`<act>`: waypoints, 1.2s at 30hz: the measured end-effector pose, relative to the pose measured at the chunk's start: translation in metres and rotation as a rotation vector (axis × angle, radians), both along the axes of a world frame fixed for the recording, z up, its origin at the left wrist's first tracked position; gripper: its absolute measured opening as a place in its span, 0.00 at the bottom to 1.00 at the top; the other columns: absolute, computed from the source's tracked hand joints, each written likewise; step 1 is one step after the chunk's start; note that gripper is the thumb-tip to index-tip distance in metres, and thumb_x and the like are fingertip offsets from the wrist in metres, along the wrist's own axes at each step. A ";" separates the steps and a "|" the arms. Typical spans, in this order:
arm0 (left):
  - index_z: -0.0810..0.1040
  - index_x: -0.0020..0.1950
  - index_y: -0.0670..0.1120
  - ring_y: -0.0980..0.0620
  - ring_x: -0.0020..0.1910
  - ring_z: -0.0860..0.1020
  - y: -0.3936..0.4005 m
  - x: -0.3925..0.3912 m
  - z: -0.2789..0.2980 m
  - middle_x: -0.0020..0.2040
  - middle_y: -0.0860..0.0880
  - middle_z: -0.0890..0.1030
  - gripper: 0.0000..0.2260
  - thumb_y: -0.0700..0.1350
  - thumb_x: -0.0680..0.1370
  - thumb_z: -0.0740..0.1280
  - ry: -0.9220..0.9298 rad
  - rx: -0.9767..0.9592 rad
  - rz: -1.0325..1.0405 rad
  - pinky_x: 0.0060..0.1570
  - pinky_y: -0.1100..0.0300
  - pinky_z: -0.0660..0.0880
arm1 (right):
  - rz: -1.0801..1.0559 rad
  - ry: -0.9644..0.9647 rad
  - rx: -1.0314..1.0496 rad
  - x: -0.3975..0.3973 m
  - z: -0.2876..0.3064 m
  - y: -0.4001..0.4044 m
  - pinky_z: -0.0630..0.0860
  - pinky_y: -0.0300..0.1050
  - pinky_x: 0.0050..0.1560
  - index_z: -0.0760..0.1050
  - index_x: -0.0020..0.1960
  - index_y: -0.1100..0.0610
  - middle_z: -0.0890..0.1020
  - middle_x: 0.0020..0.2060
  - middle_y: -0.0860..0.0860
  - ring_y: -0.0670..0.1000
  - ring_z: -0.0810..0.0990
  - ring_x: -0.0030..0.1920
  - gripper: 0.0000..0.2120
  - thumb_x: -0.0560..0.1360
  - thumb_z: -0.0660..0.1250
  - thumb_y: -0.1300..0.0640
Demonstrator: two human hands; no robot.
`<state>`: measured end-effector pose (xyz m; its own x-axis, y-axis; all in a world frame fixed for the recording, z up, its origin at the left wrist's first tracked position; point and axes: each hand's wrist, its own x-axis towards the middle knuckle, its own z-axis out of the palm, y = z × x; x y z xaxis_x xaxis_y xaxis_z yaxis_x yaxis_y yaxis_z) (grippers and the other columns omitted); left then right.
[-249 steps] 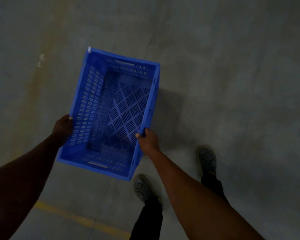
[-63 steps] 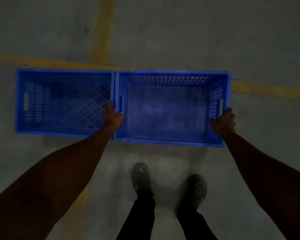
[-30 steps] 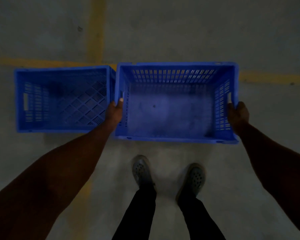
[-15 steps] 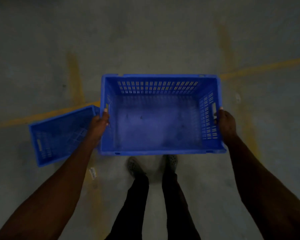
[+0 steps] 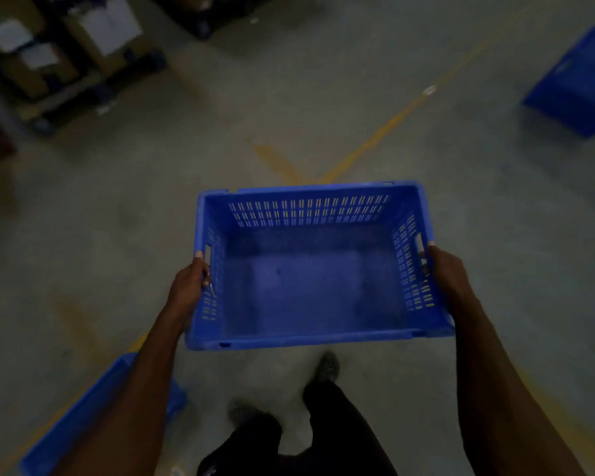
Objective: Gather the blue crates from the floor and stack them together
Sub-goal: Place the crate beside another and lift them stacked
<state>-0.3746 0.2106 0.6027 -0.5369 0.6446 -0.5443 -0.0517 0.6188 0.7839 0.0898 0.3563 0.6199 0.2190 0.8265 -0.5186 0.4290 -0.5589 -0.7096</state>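
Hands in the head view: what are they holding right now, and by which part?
Both hold the blue crate off the floor: left hand grips its left end wall at the handle slot, right hand grips its right end wall at the handle slot.

A crate [image 5: 310, 269] hangs between both hands, another crate [image 5: 83, 417] behind-left, a third [image 5: 577, 84] far ahead-right.

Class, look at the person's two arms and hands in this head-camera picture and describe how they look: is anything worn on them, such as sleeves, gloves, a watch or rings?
Both forearms are bare as far as the frame shows: no sleeves, gloves or watch are visible. The left hand and right hand are bare too, with light fingernails showing at the fingers. The picture is too dim and blurred to rule out rings.
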 end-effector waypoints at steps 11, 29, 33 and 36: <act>0.77 0.47 0.46 0.50 0.31 0.72 0.194 0.199 0.069 0.31 0.52 0.74 0.18 0.61 0.82 0.62 -0.202 0.093 -0.321 0.38 0.53 0.74 | -0.446 0.251 0.062 0.216 0.054 0.033 0.74 0.49 0.36 0.77 0.53 0.63 0.79 0.35 0.57 0.55 0.75 0.32 0.19 0.80 0.61 0.47; 0.75 0.63 0.44 0.51 0.32 0.67 0.628 0.521 0.072 0.37 0.49 0.71 0.15 0.52 0.86 0.57 -0.179 0.131 -0.678 0.37 0.55 0.69 | -0.759 0.229 0.141 0.498 0.078 0.302 0.73 0.52 0.42 0.78 0.49 0.63 0.77 0.33 0.54 0.53 0.73 0.32 0.18 0.80 0.61 0.48; 0.79 0.60 0.43 0.51 0.31 0.69 0.728 0.601 0.085 0.36 0.49 0.73 0.18 0.55 0.85 0.59 -0.174 0.144 -0.733 0.36 0.54 0.71 | -0.813 0.211 0.165 0.567 0.084 0.367 0.73 0.52 0.41 0.78 0.49 0.63 0.77 0.34 0.55 0.54 0.74 0.33 0.17 0.81 0.60 0.49; 0.78 0.59 0.41 0.50 0.32 0.69 0.801 0.667 0.087 0.36 0.48 0.73 0.19 0.55 0.85 0.58 -0.136 0.160 -0.781 0.37 0.54 0.71 | -0.815 0.210 0.170 0.628 0.076 0.430 0.73 0.49 0.39 0.78 0.49 0.63 0.77 0.34 0.55 0.54 0.73 0.33 0.18 0.81 0.60 0.48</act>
<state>0.2928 1.0115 0.6895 0.1649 0.8817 -0.4420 0.2478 0.3968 0.8838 0.7175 0.7865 0.6959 0.6916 0.5232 -0.4980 -0.2100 -0.5141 -0.8317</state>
